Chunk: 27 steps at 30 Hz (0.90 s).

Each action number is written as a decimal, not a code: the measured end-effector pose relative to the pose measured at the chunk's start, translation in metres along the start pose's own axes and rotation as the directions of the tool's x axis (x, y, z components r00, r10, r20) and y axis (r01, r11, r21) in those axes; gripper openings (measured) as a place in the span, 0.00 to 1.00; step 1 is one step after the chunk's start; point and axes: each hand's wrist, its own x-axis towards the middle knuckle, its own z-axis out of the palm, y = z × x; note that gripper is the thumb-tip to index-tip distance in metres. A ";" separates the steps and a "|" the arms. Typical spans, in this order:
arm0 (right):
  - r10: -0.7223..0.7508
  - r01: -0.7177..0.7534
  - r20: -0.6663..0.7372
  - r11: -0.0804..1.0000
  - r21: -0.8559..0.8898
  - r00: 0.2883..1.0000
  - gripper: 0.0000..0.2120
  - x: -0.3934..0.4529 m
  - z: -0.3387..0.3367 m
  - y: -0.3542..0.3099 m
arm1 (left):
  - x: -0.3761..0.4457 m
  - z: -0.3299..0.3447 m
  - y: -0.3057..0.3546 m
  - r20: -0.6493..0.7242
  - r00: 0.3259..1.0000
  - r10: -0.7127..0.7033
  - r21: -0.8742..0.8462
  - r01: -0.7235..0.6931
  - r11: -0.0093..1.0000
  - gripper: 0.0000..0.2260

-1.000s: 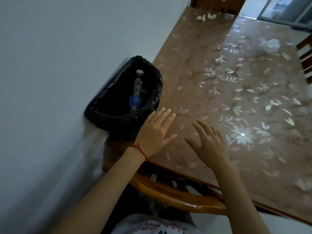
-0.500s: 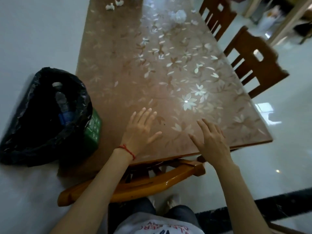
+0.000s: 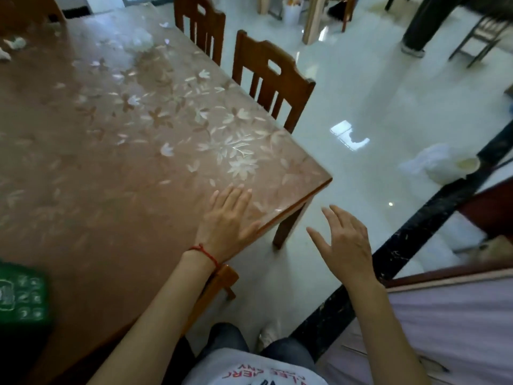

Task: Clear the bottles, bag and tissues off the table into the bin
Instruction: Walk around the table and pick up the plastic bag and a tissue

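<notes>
My left hand (image 3: 226,218) lies flat and empty, fingers apart, on the near right corner of the flower-patterned table (image 3: 97,162). To its right my right hand (image 3: 342,243) hovers over the floor, past the table's edge, fingers spread and holding nothing. Far across the table lies a clear crumpled plastic bag (image 3: 140,40). White tissues (image 3: 15,44) sit at the far left edge. Only a green corner of the bin (image 3: 23,297) shows at the lower left; its black liner and the bottles are out of view.
Two wooden chairs (image 3: 273,79) stand along the table's right side, and a chair back (image 3: 219,282) sits under my left wrist. A white bag (image 3: 435,165) lies on the glossy floor at right. A black floor strip (image 3: 416,234) runs diagonally. A person's legs (image 3: 424,26) stand far back.
The view has swung right: the bin has slid almost out of frame at left. Both hands have shifted to the table's right corner, my right hand now past the edge.
</notes>
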 end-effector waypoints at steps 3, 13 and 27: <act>0.105 -0.105 -0.029 0.994 -0.005 0.994 0.29 -0.014 -0.007 0.035 | 0.024 0.010 0.035 0.014 0.996 0.090 -0.007 -0.090 0.996 0.28; 0.409 -0.413 -0.116 0.911 -0.006 0.905 0.26 -0.064 -0.031 0.125 | 0.082 0.036 0.135 0.099 0.913 0.395 -0.085 -0.388 0.918 0.29; 0.649 -0.658 -0.149 0.753 -0.019 0.746 0.31 -0.056 -0.039 0.173 | 0.168 0.070 0.191 0.145 0.782 0.606 -0.101 -0.597 0.796 0.28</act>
